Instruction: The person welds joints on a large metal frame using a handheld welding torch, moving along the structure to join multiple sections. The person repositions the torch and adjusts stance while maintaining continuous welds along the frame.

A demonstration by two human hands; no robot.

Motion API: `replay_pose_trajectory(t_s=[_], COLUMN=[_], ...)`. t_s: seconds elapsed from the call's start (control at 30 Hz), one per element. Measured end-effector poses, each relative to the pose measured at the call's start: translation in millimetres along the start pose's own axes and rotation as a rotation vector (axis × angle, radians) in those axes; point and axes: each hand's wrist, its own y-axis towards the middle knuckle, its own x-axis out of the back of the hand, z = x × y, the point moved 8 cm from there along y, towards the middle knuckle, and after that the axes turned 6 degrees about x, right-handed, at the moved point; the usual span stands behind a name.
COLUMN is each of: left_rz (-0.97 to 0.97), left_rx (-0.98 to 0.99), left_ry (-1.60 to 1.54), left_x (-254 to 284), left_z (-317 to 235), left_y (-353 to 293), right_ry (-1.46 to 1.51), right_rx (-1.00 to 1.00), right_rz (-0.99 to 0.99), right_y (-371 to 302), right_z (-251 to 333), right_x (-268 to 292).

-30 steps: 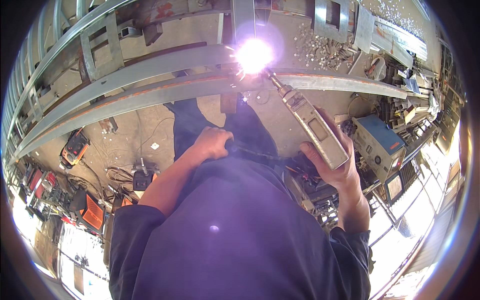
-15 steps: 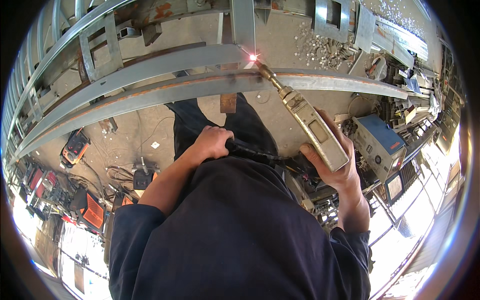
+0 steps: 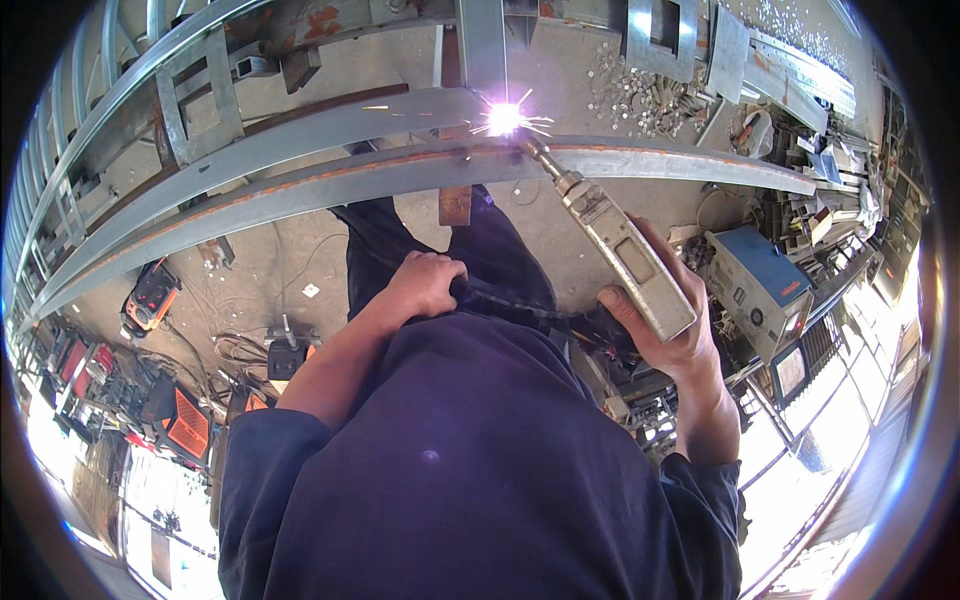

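A metal-bodied welding torch [image 3: 625,250] is gripped in my right hand [image 3: 683,320], the thumb along its side. Its nozzle points up and left at a joint between two grey steel tubes, where a bright violet-white arc [image 3: 505,120] throws sparks and hides the tip and the joint. One tube [image 3: 482,45] runs away from me; the other, a long steel tube [image 3: 330,120], lies crosswise. My left hand [image 3: 428,284] rests at my waist, fingers curled around a black cable [image 3: 500,302] that crosses my lap toward the right.
A nearer steel bar [image 3: 370,175] with a rusty seam crosses in front of my legs. Metal offcuts [image 3: 650,105] litter the floor at the far right. At right stands a blue-topped machine [image 3: 757,285]; orange-and-black machines [image 3: 152,297] and cables lie at left.
The small reddish glow at the torch tip has flared into a large violet-white arc with flying sparks. Both hands and the torch keep almost the same place.
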Motion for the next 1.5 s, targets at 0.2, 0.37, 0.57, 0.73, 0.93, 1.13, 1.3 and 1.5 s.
replay_pose_trajectory(t_s=[0.2,0.37,0.57,0.73,0.93,1.13,1.3,1.5], left_rz=[-0.004,0.019,0.034,0.027,0.035,0.029,0.045,0.022], left_rx=[-0.012,0.006,0.015,0.011,0.01,0.006,0.006,-0.001], left_ry=[0.003,-0.005,0.007,0.0,0.003,0.003,0.007,0.012], left_x=[2,0,3,3,5,4,1,-3], left_z=[-2,0,-2,-2,-4,-3,-2,2], left_y=[-1,-1,-1,-3,-3,-2,0,3], right_ry=[0.009,0.02,0.018,0.016,0.005,0.022,0.031,0.036], right_rx=[0.013,0.008,0.016,0.014,0.037,0.016,0.009,-0.028], right_rz=[-0.006,-0.002,-0.01,-0.007,-0.016,-0.009,-0.017,-0.06], right_y=[-1,-1,-3,-3,-4,-4,-8,-18], right_z=[0,1,0,-1,0,-1,-4,-4], right_x=[0,1,-1,0,0,1,2,17])
